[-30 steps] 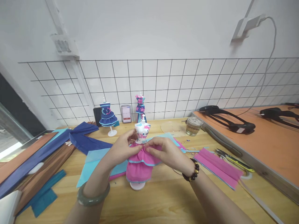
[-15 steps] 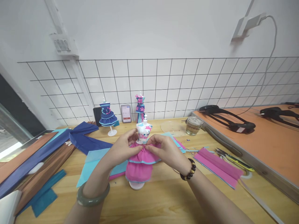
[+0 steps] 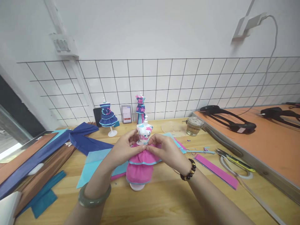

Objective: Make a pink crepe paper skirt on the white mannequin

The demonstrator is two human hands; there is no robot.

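Observation:
A small dress-form mannequin (image 3: 144, 131) with a white, patterned bodice stands upright in front of me on a white base (image 3: 137, 187). It wears a tiered pink skirt (image 3: 140, 172) edged in light blue. My left hand (image 3: 124, 147) is at the waist, its thumb pressing the skirt's upper edge at the front. From the other side my right hand (image 3: 167, 150) pinches the same edge, thumb and fingers together. The two thumbs nearly meet at the front. Part of the left fingers is hidden behind the bodice.
Two dressed mannequins, one in a navy dress (image 3: 108, 115) and one in a floral dress (image 3: 141, 107), stand at the back near a phone (image 3: 127, 114). Light blue fabric (image 3: 93, 165) lies left. Right are a pink strip (image 3: 217, 172), a glass jar (image 3: 195, 126) and scissors (image 3: 229, 157).
The pink fabric on the right has flopped over and now lies as a narrower strip. My hands stay at the skirt's waist, with the thumbs shifted slightly.

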